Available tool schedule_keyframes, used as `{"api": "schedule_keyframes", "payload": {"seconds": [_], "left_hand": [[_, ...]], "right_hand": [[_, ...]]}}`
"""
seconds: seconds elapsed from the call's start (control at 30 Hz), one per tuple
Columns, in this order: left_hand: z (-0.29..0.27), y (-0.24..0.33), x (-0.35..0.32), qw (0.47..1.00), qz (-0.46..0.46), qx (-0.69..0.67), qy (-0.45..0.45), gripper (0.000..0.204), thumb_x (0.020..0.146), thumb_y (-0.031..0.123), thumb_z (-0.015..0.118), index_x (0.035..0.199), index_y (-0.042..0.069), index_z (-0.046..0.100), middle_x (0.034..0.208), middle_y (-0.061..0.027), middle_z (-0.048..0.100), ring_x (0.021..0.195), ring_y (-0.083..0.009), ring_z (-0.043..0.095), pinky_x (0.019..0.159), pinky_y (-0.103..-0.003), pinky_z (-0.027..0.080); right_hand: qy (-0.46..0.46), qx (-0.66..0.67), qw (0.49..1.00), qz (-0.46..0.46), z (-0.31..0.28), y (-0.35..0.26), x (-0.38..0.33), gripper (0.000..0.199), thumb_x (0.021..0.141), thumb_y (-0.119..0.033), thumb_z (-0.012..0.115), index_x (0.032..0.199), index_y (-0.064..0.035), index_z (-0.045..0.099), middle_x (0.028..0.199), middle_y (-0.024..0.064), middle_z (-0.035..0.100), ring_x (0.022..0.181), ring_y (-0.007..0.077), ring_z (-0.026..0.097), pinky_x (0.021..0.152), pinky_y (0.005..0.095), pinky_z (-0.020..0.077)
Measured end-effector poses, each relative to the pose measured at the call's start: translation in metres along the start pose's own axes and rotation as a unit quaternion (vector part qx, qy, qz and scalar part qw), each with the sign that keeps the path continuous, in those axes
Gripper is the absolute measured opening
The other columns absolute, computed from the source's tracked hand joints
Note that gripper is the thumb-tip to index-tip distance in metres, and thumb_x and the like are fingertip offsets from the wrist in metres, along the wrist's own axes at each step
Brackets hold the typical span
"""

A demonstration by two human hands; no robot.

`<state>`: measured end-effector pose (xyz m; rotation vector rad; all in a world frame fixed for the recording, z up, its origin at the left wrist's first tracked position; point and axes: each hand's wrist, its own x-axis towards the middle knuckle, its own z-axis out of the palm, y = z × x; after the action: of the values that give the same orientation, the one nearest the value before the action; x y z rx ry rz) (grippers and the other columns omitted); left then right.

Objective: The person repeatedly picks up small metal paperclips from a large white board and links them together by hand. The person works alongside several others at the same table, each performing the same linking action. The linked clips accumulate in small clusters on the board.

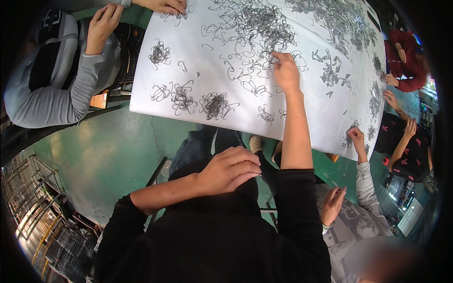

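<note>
My right hand (285, 70) reaches out over the white table (207, 87), fingertips pressed into a big tangled heap of thin bent metal wire hooks (257, 28); whether it grips any cannot be told. My left hand (230, 170) rests near my chest against my black top, fingers curled, holding nothing I can see. Small separate clumps of hooks (214, 104) lie along the near edge of the table.
A person in grey (56, 80) sits at the left with hands at the table's corner. At the right another person's hand (357, 137) picks at hooks, and more people sit beyond. Green floor (108, 151) lies below; metal racks (28, 198) stand at lower left.
</note>
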<state>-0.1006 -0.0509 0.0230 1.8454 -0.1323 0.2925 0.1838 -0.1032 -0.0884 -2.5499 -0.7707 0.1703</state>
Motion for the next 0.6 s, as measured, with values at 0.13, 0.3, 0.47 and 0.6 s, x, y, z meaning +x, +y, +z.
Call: {"api": "schedule_keyframes", "payload": {"seconds": [0.13,0.3,0.47,0.6], "left_hand": [[0.002,0.000,0.002,1.000,-0.005,-0.009,0.004,0.017,0.076,0.003,0.073,0.091,0.005,0.067,0.099,-0.0052,0.062,0.089,-0.0229,0.061,0.078,-0.035,0.052],[0.004,0.000,0.003,1.000,0.001,-0.006,-0.001,0.017,0.076,0.003,0.073,0.091,0.005,0.067,0.099,-0.0054,0.062,0.089,-0.0228,0.061,0.078,-0.035,0.052],[0.008,0.001,0.002,1.000,-0.002,-0.003,0.003,0.011,0.080,0.010,0.070,0.090,0.007,0.066,0.098,-0.0032,0.062,0.088,-0.0223,0.060,0.077,-0.034,0.049],[0.008,0.002,-0.002,1.000,0.001,0.000,0.002,0.010,0.081,0.010,0.070,0.090,0.007,0.066,0.098,-0.0035,0.062,0.088,-0.0223,0.060,0.077,-0.034,0.049]], "right_hand": [[-0.028,0.043,0.999,0.010,-0.003,0.004,0.000,0.016,0.084,-0.012,0.065,0.099,-0.0114,0.070,0.101,0.0051,0.063,0.085,0.0217,0.063,0.076,0.0355,0.0503],[-0.107,-0.005,0.994,-0.023,0.001,-0.001,0.001,0.015,0.083,-0.015,0.067,0.098,-0.0113,0.068,0.095,0.0060,0.064,0.082,0.0231,0.064,0.075,0.0363,0.0503],[-0.089,-0.092,0.988,-0.088,0.007,-0.014,0.000,0.008,0.085,-0.014,0.065,0.090,-0.0087,0.065,0.093,0.0072,0.066,0.085,0.0274,0.064,0.074,0.0398,0.0500],[-0.123,-0.083,0.987,-0.060,-0.004,-0.017,0.003,0.008,0.087,-0.013,0.062,0.091,-0.0072,0.064,0.097,0.0100,0.065,0.089,0.0302,0.064,0.077,0.0425,0.0499]]}}
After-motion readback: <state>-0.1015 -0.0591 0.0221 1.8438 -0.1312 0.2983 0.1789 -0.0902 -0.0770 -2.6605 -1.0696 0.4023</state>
